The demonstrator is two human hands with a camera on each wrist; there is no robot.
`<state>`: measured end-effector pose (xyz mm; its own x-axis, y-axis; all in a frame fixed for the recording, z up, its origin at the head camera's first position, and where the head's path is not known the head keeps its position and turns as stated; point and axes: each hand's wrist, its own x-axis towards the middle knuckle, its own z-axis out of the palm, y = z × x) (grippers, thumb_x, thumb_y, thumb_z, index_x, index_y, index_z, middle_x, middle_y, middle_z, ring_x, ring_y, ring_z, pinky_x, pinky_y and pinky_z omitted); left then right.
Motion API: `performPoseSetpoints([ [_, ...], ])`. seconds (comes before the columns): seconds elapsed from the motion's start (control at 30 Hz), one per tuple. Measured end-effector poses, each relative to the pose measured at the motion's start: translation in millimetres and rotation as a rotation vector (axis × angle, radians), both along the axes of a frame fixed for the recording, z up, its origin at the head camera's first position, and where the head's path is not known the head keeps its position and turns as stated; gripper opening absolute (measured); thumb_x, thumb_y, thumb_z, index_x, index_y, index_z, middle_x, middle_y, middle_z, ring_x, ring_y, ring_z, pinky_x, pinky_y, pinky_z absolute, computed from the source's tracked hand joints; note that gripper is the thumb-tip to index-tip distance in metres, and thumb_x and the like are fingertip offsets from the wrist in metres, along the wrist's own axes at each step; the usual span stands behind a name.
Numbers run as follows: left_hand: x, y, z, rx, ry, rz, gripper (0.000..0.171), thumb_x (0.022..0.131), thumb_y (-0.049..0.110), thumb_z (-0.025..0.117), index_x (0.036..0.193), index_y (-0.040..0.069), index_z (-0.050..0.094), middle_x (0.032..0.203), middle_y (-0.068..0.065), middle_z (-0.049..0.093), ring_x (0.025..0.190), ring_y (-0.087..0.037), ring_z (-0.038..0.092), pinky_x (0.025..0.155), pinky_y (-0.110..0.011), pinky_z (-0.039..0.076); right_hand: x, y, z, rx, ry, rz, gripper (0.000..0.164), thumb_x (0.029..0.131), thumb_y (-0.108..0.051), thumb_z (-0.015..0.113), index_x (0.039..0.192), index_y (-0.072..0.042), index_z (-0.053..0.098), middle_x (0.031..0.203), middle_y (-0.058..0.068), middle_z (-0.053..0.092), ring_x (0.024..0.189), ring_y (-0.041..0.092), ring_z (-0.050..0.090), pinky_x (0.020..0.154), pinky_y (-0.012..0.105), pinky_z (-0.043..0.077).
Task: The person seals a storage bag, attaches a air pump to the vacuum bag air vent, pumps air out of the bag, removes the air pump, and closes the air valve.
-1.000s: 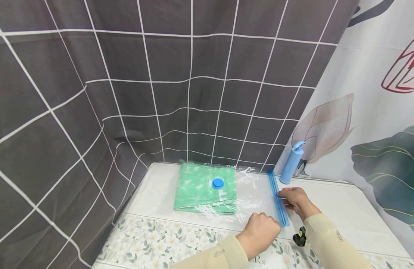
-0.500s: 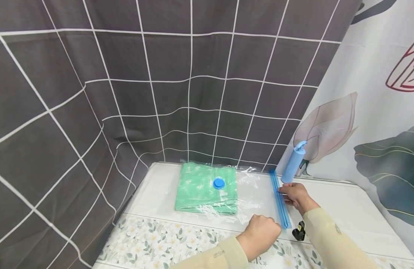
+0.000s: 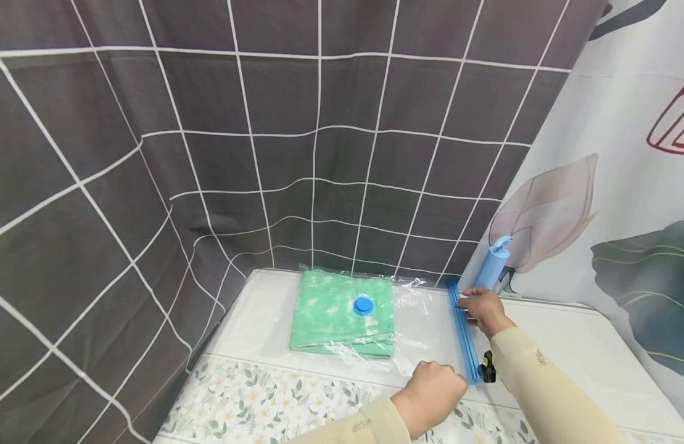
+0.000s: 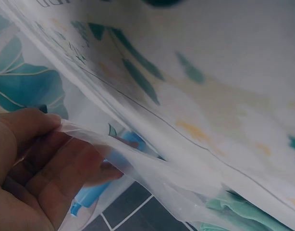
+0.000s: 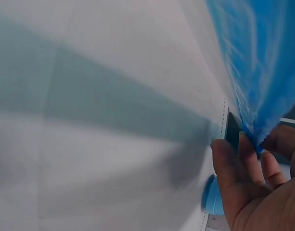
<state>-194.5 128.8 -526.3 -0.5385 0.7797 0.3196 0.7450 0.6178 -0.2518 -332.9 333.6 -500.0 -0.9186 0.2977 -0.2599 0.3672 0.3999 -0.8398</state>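
Plastic bag (image 3: 422, 314) around green cloth (image 3: 327, 314), left hand (image 3: 429, 396) pinching it, right hand (image 3: 486, 310) pinching its blue strip (image 3: 466, 345), blue bottle (image 3: 491, 267) behind.

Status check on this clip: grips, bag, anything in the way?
Left grip pinching clear bag by its edge; right grip pinching blue strip. Green cloth folded inside bag. Blue cylinder near strip's far end, not on it.

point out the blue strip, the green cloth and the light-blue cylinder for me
Blue strip (image 3: 465, 335), head view: about halfway along its length.
Green cloth (image 3: 338, 314), head view: middle of its upper face.
Light-blue cylinder (image 3: 491, 269), head view: middle of its visible body.
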Motion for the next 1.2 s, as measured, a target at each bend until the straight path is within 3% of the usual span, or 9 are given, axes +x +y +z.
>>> performPoseSetpoints([
  [0.2,0.9,1.5,-0.9,-0.004,0.029,0.008,0.016,0.096,0.028,0.088,0.085,0.039,0.083,0.075,0.017,0.076,0.064,0.001,0.068,0.05,-0.021,0.057,-10.0,-4.3,0.3,0.062,0.02,-0.007,0.032,0.104,-0.003,0.07,0.132,0.007,0.058,0.106,0.021,0.071,0.085,0.024,0.071,0.07,0.036,0.066],
  [0.4,-0.7,-0.5,-3.4,-0.017,-0.008,-0.001,0.018,0.099,0.028,0.087,0.085,0.04,0.083,0.074,0.017,0.075,0.063,0.001,0.066,0.049,-0.02,0.055,-22.3,-15.9,2.0,0.157,0.042,0.0,0.021,0.103,-0.002,0.069,0.122,0.004,0.065,0.109,0.024,0.069,0.085,0.027,0.068,0.064,0.034,0.063],
  [0.6,0.7,-1.6,-2.3,-0.008,0.037,-0.02,0.017,0.095,0.03,0.088,0.084,0.041,0.083,0.073,0.018,0.075,0.061,0.002,0.066,0.049,-0.019,0.054,-30.5,-21.0,3.3,0.294,0.08,-0.001,0.016,0.097,0.001,0.066,0.112,0.003,0.068,0.103,0.021,0.069,0.076,0.025,0.062,0.058,0.03,0.056],
  [0.9,1.9,-1.1,-4.2,-0.001,0.056,-0.018,0.018,0.093,0.03,0.089,0.081,0.041,0.082,0.07,0.019,0.075,0.059,0.003,0.065,0.047,-0.019,0.052,-40.5,-22.8,4.7,0.347,0.121,-0.003,0.024,0.098,0.0,0.063,0.12,0.005,0.069,0.119,0.03,0.071,0.085,0.032,0.068,0.061,0.032,0.058],
  [1.1,1.3,-0.1,-4.6,-0.001,0.045,-0.017,0.018,0.094,0.03,0.088,0.081,0.042,0.083,0.07,0.019,0.076,0.06,0.003,0.066,0.047,-0.018,0.053,-45.7,-17.9,7.7,0.403,0.169,-0.027,0.023,0.097,-0.004,0.064,0.118,0.004,0.07,0.117,0.029,0.073,0.088,0.037,0.068,0.06,0.03,0.051],
  [1.2,1.3,0.4,-3.8,-0.001,0.038,-0.012,0.019,0.095,0.03,0.088,0.081,0.042,0.083,0.07,0.019,0.075,0.06,0.003,0.067,0.047,-0.019,0.053,-49.1,-17.5,10.2,0.398,0.166,-0.043,0.023,0.096,-0.004,0.065,0.117,0.003,0.07,0.116,0.029,0.073,0.092,0.039,0.067,0.066,0.035,0.053],
])
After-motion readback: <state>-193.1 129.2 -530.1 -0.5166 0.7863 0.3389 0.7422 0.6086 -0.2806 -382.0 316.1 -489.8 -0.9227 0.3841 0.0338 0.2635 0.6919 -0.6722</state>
